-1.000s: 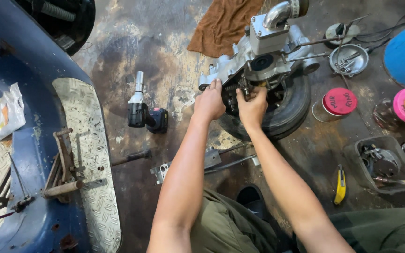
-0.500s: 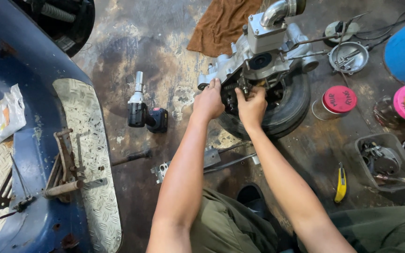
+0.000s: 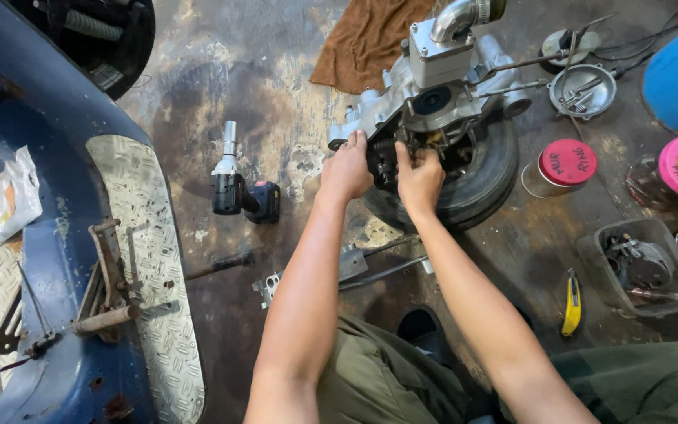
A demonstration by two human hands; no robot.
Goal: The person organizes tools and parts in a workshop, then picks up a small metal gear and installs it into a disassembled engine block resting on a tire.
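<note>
on stained floor, both hands (image 3: 382, 169) grip engine casing (image 3: 433, 94)

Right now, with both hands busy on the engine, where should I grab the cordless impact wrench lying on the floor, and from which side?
Grip the cordless impact wrench by its black handle, between the motor body and the battery block on the right. It lies flat on the floor, its silver socket pointing away from the person. The left hand is nearer than the right hand, so probably come from above with that.
</note>
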